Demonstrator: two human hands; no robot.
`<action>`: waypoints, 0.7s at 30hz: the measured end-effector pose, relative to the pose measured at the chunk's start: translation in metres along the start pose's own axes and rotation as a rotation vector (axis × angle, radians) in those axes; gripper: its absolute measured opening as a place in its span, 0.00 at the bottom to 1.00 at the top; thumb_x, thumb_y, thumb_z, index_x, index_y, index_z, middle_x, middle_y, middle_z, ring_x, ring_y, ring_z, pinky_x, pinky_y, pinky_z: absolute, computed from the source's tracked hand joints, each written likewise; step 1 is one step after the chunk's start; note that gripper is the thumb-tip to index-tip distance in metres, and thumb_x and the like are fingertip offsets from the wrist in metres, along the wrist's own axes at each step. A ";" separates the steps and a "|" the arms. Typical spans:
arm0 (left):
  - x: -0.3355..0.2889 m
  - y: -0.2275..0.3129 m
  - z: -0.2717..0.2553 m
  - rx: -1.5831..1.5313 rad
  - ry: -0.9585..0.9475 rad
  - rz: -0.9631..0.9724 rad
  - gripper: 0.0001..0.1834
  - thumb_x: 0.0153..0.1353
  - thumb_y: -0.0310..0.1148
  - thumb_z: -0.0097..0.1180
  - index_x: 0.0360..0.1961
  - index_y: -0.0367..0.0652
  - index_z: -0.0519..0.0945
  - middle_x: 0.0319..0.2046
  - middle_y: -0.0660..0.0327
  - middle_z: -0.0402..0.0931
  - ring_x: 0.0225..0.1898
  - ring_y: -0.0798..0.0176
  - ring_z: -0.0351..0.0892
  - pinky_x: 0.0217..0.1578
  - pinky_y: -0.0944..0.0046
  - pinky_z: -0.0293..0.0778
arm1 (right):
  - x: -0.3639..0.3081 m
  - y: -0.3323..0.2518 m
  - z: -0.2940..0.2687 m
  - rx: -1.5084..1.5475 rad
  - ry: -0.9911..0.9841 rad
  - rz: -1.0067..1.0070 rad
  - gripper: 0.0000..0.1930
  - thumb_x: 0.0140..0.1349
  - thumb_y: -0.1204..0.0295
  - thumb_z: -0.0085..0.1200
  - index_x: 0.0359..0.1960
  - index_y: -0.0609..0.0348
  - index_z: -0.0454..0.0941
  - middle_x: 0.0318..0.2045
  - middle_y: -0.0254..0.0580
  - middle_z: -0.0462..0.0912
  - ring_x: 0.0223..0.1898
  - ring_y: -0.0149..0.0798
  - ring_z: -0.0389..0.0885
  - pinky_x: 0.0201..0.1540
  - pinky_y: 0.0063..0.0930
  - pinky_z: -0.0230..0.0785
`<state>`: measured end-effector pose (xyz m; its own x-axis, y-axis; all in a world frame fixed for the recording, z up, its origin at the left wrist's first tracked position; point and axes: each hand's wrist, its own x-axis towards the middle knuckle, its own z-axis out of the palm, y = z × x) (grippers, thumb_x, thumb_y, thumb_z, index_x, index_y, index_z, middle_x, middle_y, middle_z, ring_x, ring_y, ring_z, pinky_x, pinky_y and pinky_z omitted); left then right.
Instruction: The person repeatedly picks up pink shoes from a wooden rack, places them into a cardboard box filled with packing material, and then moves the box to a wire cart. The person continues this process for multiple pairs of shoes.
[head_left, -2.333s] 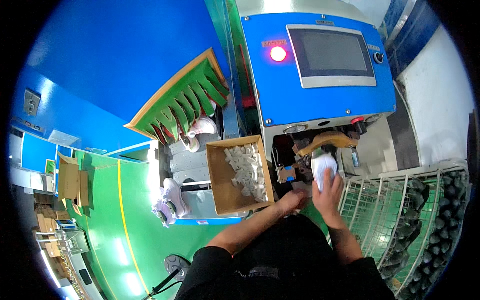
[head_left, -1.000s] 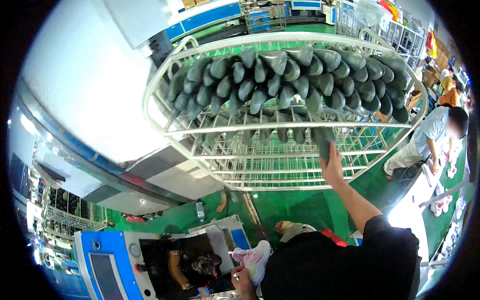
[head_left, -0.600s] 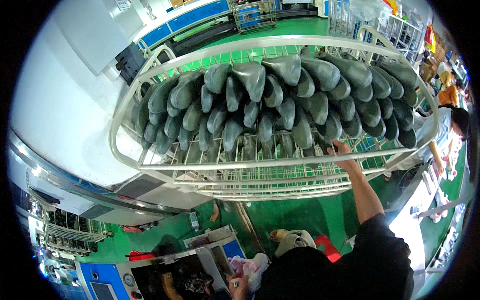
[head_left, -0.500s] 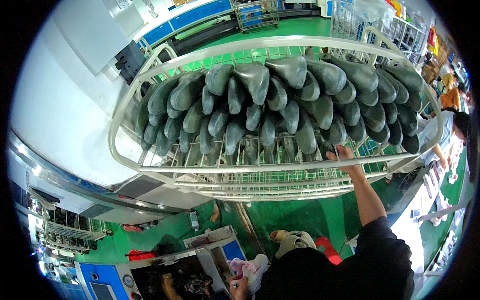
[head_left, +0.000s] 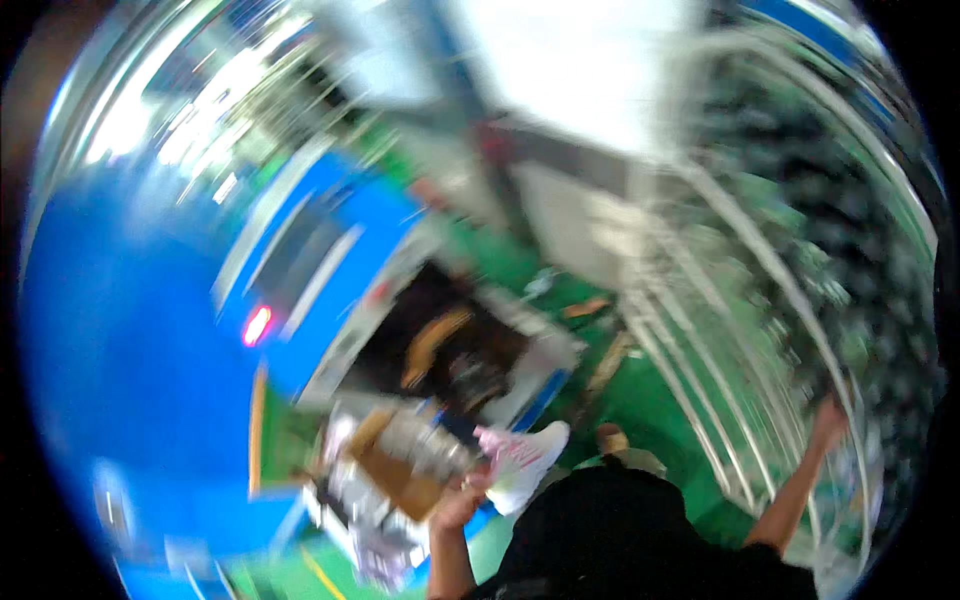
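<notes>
Strong motion blur smears the whole picture. My left hand [head_left: 458, 507], at the lower middle, is closed on a white shoe [head_left: 535, 465] with pink markings, its sole end pointing away to the right. On the right, my right arm reaches out, and my right hand [head_left: 828, 422] is at the pale rail of a wire rack [head_left: 775, 265]. Its fingers are too smeared to show whether they grip the rail or anything else. Dark grey-green shoe lasts [head_left: 850, 215] lie in rows on the rack, just beyond that hand.
Left of the middle stands a blue machine [head_left: 365, 205] with a lit red spot and a dark open bay [head_left: 440, 345]. Nearer me is an open brown carton [head_left: 395, 470] among pale wrapped items. A white cabinet [head_left: 590, 75] stands at the back; the floor [head_left: 660, 400] is green.
The view has swung left, so the rack now lies at the right and the blue machine fills the left. My left hand with the shoe has come further into view; my right hand stays by the rack.
</notes>
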<state>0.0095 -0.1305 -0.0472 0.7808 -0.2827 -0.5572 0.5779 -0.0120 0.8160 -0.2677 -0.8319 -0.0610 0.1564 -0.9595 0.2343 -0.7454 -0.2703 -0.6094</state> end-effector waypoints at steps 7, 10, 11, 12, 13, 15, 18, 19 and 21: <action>-0.126 0.007 -0.148 -0.302 0.548 0.499 0.27 0.60 0.39 0.61 0.57 0.31 0.76 0.53 0.56 0.80 0.52 0.59 0.80 0.55 0.60 0.73 | -0.161 -0.240 0.128 0.479 -0.692 -0.515 0.18 0.75 0.63 0.49 0.54 0.65 0.79 0.48 0.49 0.85 0.51 0.44 0.83 0.54 0.32 0.72; -0.124 -0.060 -0.197 0.377 1.044 0.155 0.22 0.61 0.43 0.59 0.45 0.32 0.82 0.55 0.48 0.77 0.54 0.54 0.78 0.57 0.57 0.71 | -0.263 -0.380 0.130 0.382 -0.926 -0.899 0.15 0.72 0.71 0.51 0.53 0.68 0.80 0.47 0.53 0.85 0.50 0.48 0.84 0.55 0.34 0.73; -0.121 -0.096 -0.213 0.520 1.076 -0.062 0.21 0.60 0.44 0.59 0.42 0.33 0.83 0.57 0.45 0.75 0.54 0.51 0.78 0.58 0.55 0.71 | -0.292 -0.414 0.130 0.439 -0.980 -1.038 0.15 0.72 0.72 0.52 0.53 0.68 0.80 0.48 0.54 0.84 0.51 0.49 0.83 0.56 0.36 0.73; -0.120 -0.132 -0.225 0.600 1.047 -0.252 0.21 0.59 0.45 0.58 0.39 0.34 0.84 0.58 0.42 0.73 0.55 0.48 0.78 0.58 0.52 0.71 | -0.321 -0.446 0.130 0.497 -1.031 -1.173 0.15 0.71 0.72 0.52 0.53 0.68 0.80 0.50 0.54 0.84 0.52 0.50 0.83 0.57 0.38 0.73; -0.112 -0.160 -0.228 0.622 1.001 -0.368 0.20 0.58 0.46 0.58 0.36 0.36 0.86 0.60 0.39 0.71 0.55 0.45 0.77 0.59 0.50 0.70 | -0.348 -0.477 0.128 0.555 -0.959 -1.282 0.15 0.71 0.72 0.52 0.55 0.68 0.80 0.52 0.54 0.83 0.55 0.51 0.81 0.58 0.40 0.72; -0.099 -0.167 -0.204 0.568 1.089 -0.400 0.19 0.59 0.44 0.58 0.38 0.38 0.86 0.62 0.39 0.68 0.57 0.43 0.75 0.60 0.48 0.69 | -0.391 -0.536 0.117 0.654 -0.781 -1.492 0.16 0.71 0.73 0.51 0.57 0.68 0.78 0.56 0.54 0.81 0.59 0.53 0.78 0.61 0.43 0.70; -0.097 -0.155 -0.183 1.013 1.503 -0.246 0.17 0.59 0.41 0.60 0.43 0.41 0.84 0.60 0.41 0.72 0.59 0.43 0.73 0.61 0.48 0.68 | -0.447 -0.604 0.115 0.836 -0.464 -1.669 0.19 0.72 0.74 0.48 0.62 0.70 0.73 0.61 0.56 0.77 0.65 0.56 0.72 0.65 0.47 0.67; -0.096 -0.140 -0.188 1.060 1.532 -0.174 0.18 0.58 0.41 0.61 0.45 0.41 0.82 0.59 0.41 0.72 0.60 0.42 0.72 0.61 0.48 0.68 | -0.463 -0.618 0.131 0.884 -0.401 -1.679 0.22 0.74 0.70 0.44 0.65 0.71 0.67 0.65 0.55 0.72 0.69 0.57 0.66 0.71 0.52 0.56; -0.094 -0.082 -0.214 1.163 1.571 -0.030 0.21 0.58 0.40 0.63 0.49 0.41 0.80 0.58 0.42 0.73 0.62 0.41 0.70 0.61 0.47 0.69 | -0.498 -0.641 0.152 0.733 -0.246 -1.731 0.24 0.75 0.66 0.40 0.66 0.69 0.66 0.67 0.55 0.69 0.71 0.56 0.63 0.74 0.55 0.48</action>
<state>-0.0603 0.1022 -0.0942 0.6390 0.6871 0.3458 0.6937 -0.7090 0.1270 0.2304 -0.1931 0.0979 0.4531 0.3961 0.7986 0.6852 -0.7279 -0.0277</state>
